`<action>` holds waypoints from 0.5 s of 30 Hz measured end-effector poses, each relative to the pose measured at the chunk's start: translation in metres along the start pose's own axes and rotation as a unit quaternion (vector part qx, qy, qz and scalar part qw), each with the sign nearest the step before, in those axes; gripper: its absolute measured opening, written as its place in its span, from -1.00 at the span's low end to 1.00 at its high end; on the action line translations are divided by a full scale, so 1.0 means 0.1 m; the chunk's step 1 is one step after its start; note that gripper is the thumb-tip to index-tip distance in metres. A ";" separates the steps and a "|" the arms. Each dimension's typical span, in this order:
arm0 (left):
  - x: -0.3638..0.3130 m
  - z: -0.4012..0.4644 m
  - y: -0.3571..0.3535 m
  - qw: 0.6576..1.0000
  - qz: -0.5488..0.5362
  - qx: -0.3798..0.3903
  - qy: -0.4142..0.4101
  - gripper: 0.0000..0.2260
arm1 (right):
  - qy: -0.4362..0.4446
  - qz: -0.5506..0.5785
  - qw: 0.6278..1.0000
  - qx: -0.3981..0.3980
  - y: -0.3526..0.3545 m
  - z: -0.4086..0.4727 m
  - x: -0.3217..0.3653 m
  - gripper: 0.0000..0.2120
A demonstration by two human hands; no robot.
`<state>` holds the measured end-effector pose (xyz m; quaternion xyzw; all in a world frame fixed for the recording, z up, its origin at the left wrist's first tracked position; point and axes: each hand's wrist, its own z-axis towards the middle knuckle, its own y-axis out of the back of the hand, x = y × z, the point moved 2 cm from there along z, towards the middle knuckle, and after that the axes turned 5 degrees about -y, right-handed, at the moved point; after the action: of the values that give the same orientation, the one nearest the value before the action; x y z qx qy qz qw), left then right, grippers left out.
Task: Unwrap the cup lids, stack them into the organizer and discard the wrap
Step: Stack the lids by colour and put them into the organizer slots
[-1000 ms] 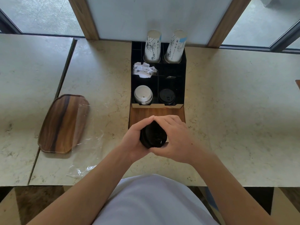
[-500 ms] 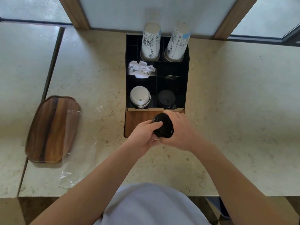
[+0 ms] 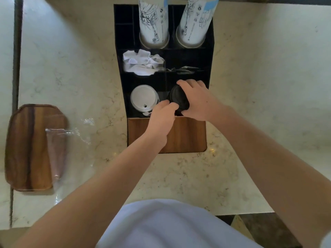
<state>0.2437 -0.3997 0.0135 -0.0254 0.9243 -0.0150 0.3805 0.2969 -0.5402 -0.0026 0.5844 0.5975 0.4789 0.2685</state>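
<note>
Hands (image 3: 180, 104) grip black lids (image 3: 179, 99) over organizer's (image 3: 120, 68) front-right compartment, white lids (image 3: 144, 100) beside.

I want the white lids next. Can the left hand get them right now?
Probably not yet: the left hand is beside the white lids with nothing between, but it is gripping the black lids with the right hand.

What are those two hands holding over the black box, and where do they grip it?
A stack of black cup lids, tilted: the right hand wraps its far and right side, the left hand pinches its near edge.
</note>
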 end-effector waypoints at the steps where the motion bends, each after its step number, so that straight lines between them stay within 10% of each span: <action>1: -0.01 0.00 -0.03 1.000 -0.019 0.001 0.018 -0.91 | -0.002 0.005 1.000 0.002 -0.02 0.04 0.01 -0.10; 15: -0.33 -0.05 -0.03 0.947 -0.269 0.030 0.172 -0.29 | -0.031 0.110 0.992 0.048 -0.20 0.11 -0.07 0.01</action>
<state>0.2639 -0.4008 0.0405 -0.2590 0.9337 -0.1483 0.1978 0.2994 -0.5412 -0.0263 0.6733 0.5431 0.4580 0.2048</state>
